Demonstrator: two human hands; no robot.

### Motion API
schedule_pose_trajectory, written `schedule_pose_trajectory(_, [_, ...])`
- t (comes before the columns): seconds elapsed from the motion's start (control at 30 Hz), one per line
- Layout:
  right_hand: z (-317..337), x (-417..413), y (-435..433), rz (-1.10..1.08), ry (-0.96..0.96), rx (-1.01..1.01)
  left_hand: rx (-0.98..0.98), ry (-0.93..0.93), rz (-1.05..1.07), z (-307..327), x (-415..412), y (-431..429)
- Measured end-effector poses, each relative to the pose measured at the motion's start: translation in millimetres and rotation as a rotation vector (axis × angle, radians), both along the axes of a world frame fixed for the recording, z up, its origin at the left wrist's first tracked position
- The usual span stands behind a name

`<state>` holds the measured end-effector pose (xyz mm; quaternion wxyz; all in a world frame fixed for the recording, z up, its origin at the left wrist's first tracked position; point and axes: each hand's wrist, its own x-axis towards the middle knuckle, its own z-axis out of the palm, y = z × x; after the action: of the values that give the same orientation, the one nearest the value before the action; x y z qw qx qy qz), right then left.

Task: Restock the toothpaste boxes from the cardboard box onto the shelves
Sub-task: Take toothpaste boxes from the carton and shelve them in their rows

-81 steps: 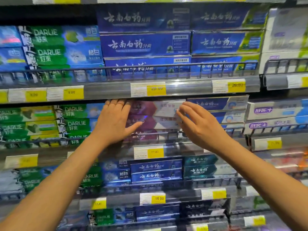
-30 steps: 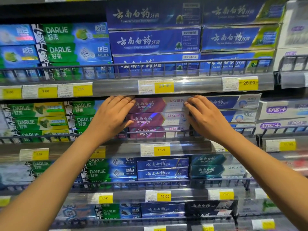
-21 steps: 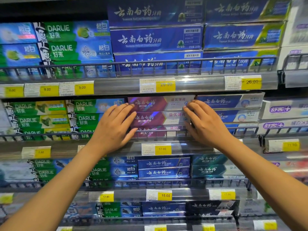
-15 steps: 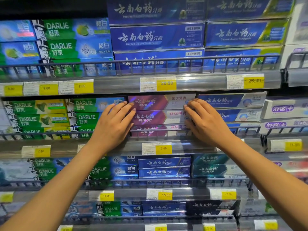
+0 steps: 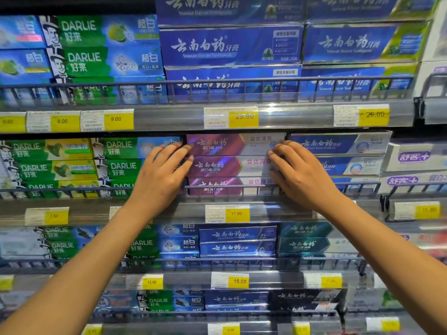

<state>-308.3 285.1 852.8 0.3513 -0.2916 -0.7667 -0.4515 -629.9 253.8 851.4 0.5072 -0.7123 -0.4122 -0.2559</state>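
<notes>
Both hands are spread flat against the ends of the stack of purple toothpaste boxes (image 5: 229, 163) on the second shelf (image 5: 169, 210): the left hand (image 5: 160, 176) presses the left end and the right hand (image 5: 303, 174) the right end, fingers extended and open, gripping nothing. The likely reason for this pose is squaring up, the two palms bracketing the three stacked boxes so their faces sit flush and centred behind the wire rail (image 5: 232, 187) that keeps stock from sliding off. The purple boxes carry the white script 云南白药 with 益优薄荷 on the pale right-hand panel, and the price tag (image 5: 227, 213) below them reads 17.00. To the left stand green Darlie boxes (image 5: 113, 165) marked DARLIE 好来; to the right, blue-and-white boxes (image 5: 338, 143) of the same 云南白药 brand. On the shelf above, large blue boxes (image 5: 229, 45) read 云南白药牙膏 over "Yunnan Baiyao Toothpaste", tagged 29.90 and 26.00, with 9.00 tags under the Darlie stock there. Lower tags show 12.90 and 15.00. The cardboard box (the source of the stock) is not in view, so how much remains to shelve cannot be judged.
</notes>
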Motion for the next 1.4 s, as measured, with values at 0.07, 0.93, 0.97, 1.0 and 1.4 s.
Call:
schedule_pose_trajectory(0.07, [0.5,0.7,0.4,-0.001,-0.001,0.0,0.002,0.006,-0.005,-0.2,0.3,0.4])
schedule_pose_trajectory(0.93, [0.8,0.9,4.0,-0.013,0.022,0.014,-0.253,-0.016,0.2,30.7,13.9,-11.6])
schedule_pose_trajectory(0.97, [0.7,0.8,4.0,-0.017,0.021,0.013,-0.254,-0.012,0.202,30.9,14.0,-11.8])
schedule_pose_trajectory(1.0, [0.7,0.8,3.9,-0.02,0.021,0.011,-0.256,-0.009,0.205,31.2,14.1,-11.8])
schedule_pose_trajectory(1.4, [-5.3,15.2,-17.5,0.025,0.048,-0.005,-0.238,-0.075,0.184,22.6,38.1,-33.9])
